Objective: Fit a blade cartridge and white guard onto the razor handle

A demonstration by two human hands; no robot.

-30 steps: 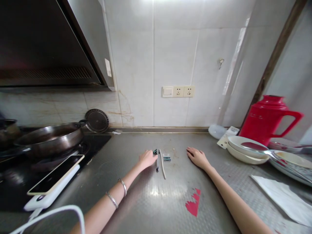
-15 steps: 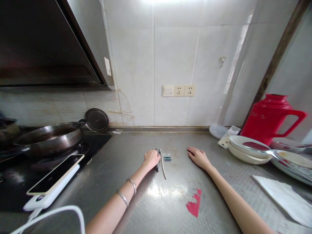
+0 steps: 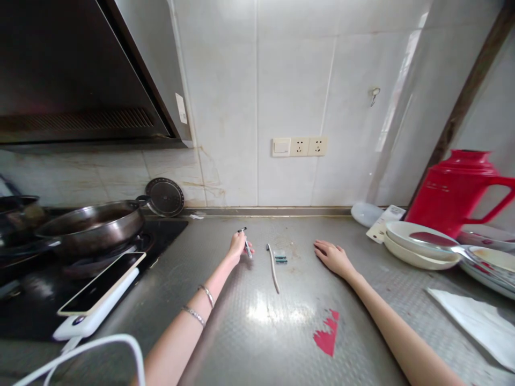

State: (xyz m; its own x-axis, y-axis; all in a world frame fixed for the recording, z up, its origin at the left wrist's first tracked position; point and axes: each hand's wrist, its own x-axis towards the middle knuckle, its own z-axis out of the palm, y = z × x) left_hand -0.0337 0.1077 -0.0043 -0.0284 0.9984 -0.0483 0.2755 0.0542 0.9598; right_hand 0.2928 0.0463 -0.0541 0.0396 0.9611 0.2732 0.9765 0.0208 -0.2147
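Note:
My left hand [image 3: 237, 247] is closed round a pen [image 3: 248, 249] with a dark end, just above the metal counter [image 3: 225, 332]. To its right lies a thin whitish stick [image 3: 273, 269] with a dark tip, perhaps a brush. Beside the stick are small dark green pieces [image 3: 281, 259] with something clear behind them. My right hand [image 3: 333, 258] rests palm down on the counter, fingers stretched out, holding nothing. A torn red scrap [image 3: 328, 335] lies nearer to me, between my forearms.
On the left, a pan [image 3: 94, 228] sits on the stove, with a phone [image 3: 102, 284] on a white power bank and cable in front. On the right stand a red thermos [image 3: 454, 187], stacked bowls [image 3: 418, 254] and a white paper [image 3: 475, 324].
My left hand has moved left, away from the whitish stick, carrying the pen, which now tilts differently. My right hand stays flat on the counter. The view has shifted slightly.

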